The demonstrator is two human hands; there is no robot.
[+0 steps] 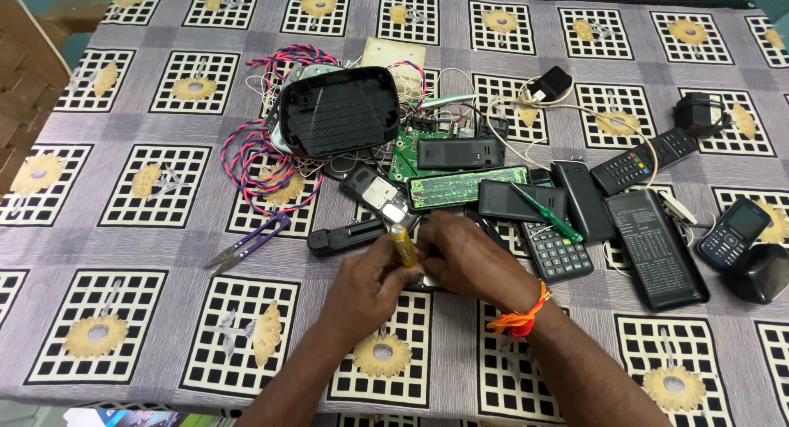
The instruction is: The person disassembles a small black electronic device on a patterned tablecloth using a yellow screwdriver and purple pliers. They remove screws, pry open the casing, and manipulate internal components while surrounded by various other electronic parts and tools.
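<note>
My left hand (362, 289) grips a small screwdriver with a yellow handle (402, 248), held nearly upright over a dark device. My right hand (464, 258), with an orange thread on the wrist, covers and holds that small dark device (427, 281) against the cloth. The device is mostly hidden under both hands. Just beyond my hands lie an opened phone with a silver inside (376, 192) and a black phone shell (345, 237).
A black ribbed casing (339, 110) sits on pink and blue twisted wires (255, 160). Green circuit boards (460, 187), a green screwdriver (544, 212), a calculator (557, 250), remotes (657, 246), phones (734, 232), chargers (699, 113) and purple thread snips (246, 244) lie on the patterned tablecloth (123, 254).
</note>
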